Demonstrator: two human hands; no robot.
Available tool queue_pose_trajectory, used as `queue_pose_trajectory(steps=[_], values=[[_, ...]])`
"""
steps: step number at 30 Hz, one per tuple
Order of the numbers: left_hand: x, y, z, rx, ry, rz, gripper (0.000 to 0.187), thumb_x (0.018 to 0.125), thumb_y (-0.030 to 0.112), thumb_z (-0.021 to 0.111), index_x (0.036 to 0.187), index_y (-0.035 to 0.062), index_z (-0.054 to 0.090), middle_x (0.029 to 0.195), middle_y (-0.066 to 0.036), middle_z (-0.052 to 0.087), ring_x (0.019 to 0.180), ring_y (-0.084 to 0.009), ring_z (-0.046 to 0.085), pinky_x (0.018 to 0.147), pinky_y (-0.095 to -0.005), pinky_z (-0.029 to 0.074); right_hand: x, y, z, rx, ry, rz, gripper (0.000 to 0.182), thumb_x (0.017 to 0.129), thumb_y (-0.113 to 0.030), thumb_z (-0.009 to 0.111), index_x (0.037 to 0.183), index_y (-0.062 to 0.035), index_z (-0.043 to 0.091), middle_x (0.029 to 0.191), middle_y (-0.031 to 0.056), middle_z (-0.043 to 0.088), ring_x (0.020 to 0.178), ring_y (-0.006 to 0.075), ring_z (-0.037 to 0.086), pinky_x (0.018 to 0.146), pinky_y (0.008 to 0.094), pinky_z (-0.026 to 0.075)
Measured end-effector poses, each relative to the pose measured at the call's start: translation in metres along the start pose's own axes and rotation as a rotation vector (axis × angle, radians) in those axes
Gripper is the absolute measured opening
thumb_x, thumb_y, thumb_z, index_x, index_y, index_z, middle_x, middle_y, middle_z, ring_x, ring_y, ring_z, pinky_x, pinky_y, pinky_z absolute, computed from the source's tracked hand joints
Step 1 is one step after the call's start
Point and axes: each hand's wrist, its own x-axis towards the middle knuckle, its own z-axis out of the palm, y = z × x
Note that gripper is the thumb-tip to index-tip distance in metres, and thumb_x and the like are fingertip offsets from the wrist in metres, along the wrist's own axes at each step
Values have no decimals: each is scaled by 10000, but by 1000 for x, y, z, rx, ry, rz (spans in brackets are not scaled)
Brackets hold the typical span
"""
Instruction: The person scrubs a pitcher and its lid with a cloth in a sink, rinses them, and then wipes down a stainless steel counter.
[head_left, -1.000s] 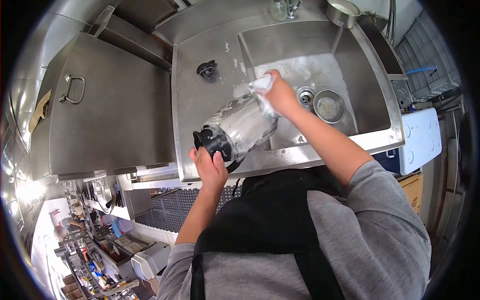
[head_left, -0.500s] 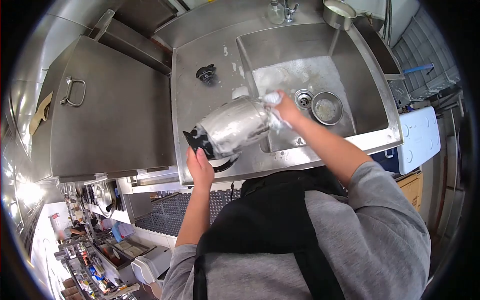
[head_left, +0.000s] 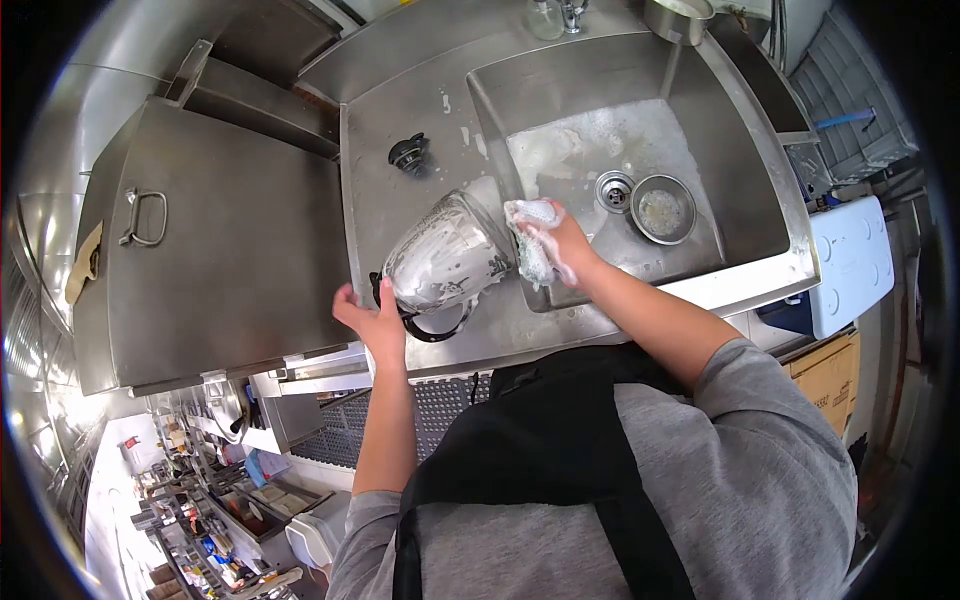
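A large see-through jug (head_left: 445, 255) streaked with white suds lies tilted on the steel drainboard. Its wide mouth faces right, and its black handle (head_left: 445, 330) points toward me. Beside the black end of the jug, at its left, is my left hand (head_left: 370, 325); the fingers are spread and the thumb is against or very near that end. My right hand (head_left: 565, 245) is closed on a foamy white and greenish sponge (head_left: 535, 240), just right of the jug's mouth. Farther back on the drainboard sits a small black lid-like part (head_left: 408, 152).
The sink basin (head_left: 745, 215) holds suds, a drain (head_left: 614, 190) and a round metal bowl (head_left: 662, 210) of cloudy water. A faucet (head_left: 573, 15), a soap bottle (head_left: 545, 20) and a metal pot (head_left: 680, 20) stand behind. A steel cabinet (head_left: 235, 240) is at left, a cooler (head_left: 850, 265) at right.
The jug has turned so its mouth and handle show more. My right hand has drawn the sponge slightly down, off the jug's end. My left hand's fingers have spread from their grip.
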Motion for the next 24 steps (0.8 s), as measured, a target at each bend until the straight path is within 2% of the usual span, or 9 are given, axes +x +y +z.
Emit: queue_pose_trajectory(steps=[1, 3, 4, 6, 7, 10, 13, 16, 24], values=[[7, 15, -3, 4, -4, -1, 513, 935, 239, 577, 1305, -56, 378, 1069, -174, 592, 1001, -276, 563, 869, -372, 439, -2, 0, 1, 2, 1, 6, 475, 822, -157, 742, 1200, -38, 480, 979, 71, 608, 842, 142, 597, 698, 286, 502], [36, 65, -11, 13, -25, 489, 480, 920, 240, 564, 1298, -26, 434, 1123, -215, 590, 1073, -333, 559, 903, -403, 439, -5, -5, 7, -95, 2, -14, 478, 820, -144, 745, 1189, -32, 464, 974, 72, 606, 856, 128, 587, 711, 263, 490], [40, 76, -4, 20, -24, 485, 480, 920, 240, 564, 1298, -26, 434, 1123, -215, 590, 1073, -333, 559, 903, -403, 439, -4, -5, 11, -94, -5, -9, 478, 820, -144, 745, 1189, -32, 464, 974, 72, 606, 856, 128, 587, 711, 263, 490], [43, 94, 12, -55, -526, 177, 394, 920, 272, 527, 1229, 29, 548, 1168, -192, 600, 1085, -342, 567, 919, -401, 445, -7, -5, 17, -269, -10, -200, 505, 794, -183, 767, 1173, -46, 463, 985, 106, 616, 859, 185, 617, 699, 302, 499], [45, 103, 16, -55, -533, 170, 394, 920, 272, 527, 1229, 29, 548, 1168, -192, 600, 1085, -342, 567, 919, -401, 445, -18, -17, 24, -273, -8, -191, 505, 794, -183, 767, 1173, -46, 463, 985, 106, 616, 859, 185, 617, 699, 302, 499], [52, 113, 22, 23, -608, 115, 343, 926, 308, 480, 1138, 91, 640, 1167, -130, 623, 1077, -316, 580, 924, -387, 448, -35, -29, 36, -841, 88, -748, 543, 697, -227, 775, 1148, -110, 497, 1000, 139, 619, 888, 330, 625, 796, 437, 419], [59, 109, 31, 52, -598, 184, 347, 937, 321, 439, 1110, 118, 661, 1132, -105, 643, 1054, -309, 595, 908, -390, 459, -31, -46, 57, -1133, -1, -858, 511, 702, -239, 751, 1138, -132, 507, 1032, 98, 620, 878, 305, 629, 784, 429, 370], [65, 109, 34, 58, -628, 97, 363, 941, 343, 419, 1124, 142, 660, 1144, -101, 639, 1059, -311, 596, 891, -399, 466, -10, -67, 77, -1142, 44, -707, 482, 731, -261, 730, 1139, -137, 505, 1072, 83, 613, 874, 297, 630, 745, 433, 357], [62, 111, 22, 37, -632, 58, 360, 927, 368, 453, 1140, 162, 657, 1134, -88, 644, 1042, -303, 603, 894, -400, 467, -26, -47, 79, -1092, 39, -691, 472, 752, -212, 726, 1158, -125, 503, 984, 115, 640, 886, 305, 637, 772, 461, 379]])
